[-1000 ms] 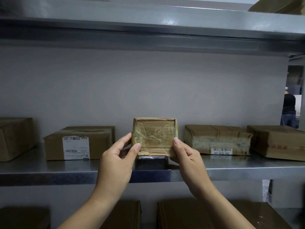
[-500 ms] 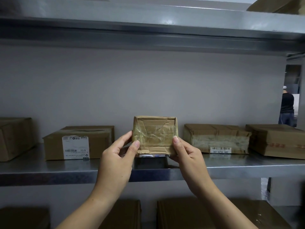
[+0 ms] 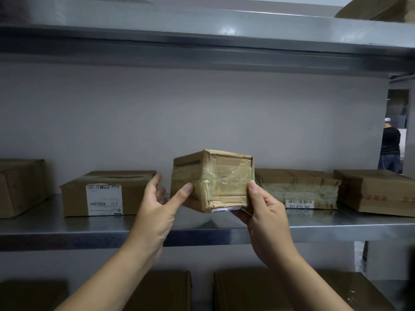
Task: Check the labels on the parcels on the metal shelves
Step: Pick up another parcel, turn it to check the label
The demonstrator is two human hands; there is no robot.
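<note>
A grey wall backs the metal shelf that crosses the middle of the frame. At centre, the taped parcel is lifted clear of the shelf, one corner turned toward the camera. The right hand grips its lower right corner, thumb on the front. The left hand is spread, only its thumb touching the parcel's left face. A labelled box sits at left and a flat parcel at right.

A white barcode sticker on the flat taped parcel reads "507-N705 A82".
</note>
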